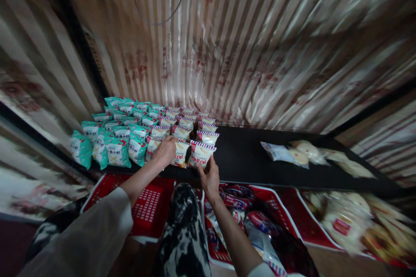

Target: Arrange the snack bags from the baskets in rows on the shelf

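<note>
My right hand (209, 177) grips the lower part of a white snack bag (202, 150) with a red-and-blue striped top edge, at the front of the right-hand row. My left hand (164, 152) is curled against the front bags. It lies between one white bag (151, 149) and another white snack bag (180, 154), and its fingertips are mostly hidden. Behind both hands, more striped white bags (183, 122) stand in rows. To their left, several rows of teal snack bags (117, 150) stand upright on the black shelf (240, 156).
Flat packages (284, 153) and pale round packs (354, 167) lie on the shelf's right side. Below it are a red basket (149, 203), another red basket (286, 212) filled with packets, and bagged food (347, 220). Striped sheeting (214, 52) hangs behind; dark posts frame the sides.
</note>
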`<move>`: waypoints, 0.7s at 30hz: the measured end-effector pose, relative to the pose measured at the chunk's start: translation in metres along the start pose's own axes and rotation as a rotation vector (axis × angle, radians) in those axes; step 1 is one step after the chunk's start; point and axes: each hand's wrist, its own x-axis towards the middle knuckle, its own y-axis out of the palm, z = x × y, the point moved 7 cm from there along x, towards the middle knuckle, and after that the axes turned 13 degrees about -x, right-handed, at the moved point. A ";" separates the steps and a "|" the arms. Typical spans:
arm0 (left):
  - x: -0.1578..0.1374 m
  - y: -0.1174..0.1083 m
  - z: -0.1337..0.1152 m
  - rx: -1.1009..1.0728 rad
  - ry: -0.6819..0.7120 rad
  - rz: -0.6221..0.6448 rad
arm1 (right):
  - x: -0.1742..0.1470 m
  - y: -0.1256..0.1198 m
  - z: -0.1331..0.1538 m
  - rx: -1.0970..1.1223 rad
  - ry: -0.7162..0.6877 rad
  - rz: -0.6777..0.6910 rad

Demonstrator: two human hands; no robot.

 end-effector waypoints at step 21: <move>0.001 0.002 -0.050 0.115 0.332 -0.072 | 0.000 0.002 -0.002 -0.012 -0.041 0.019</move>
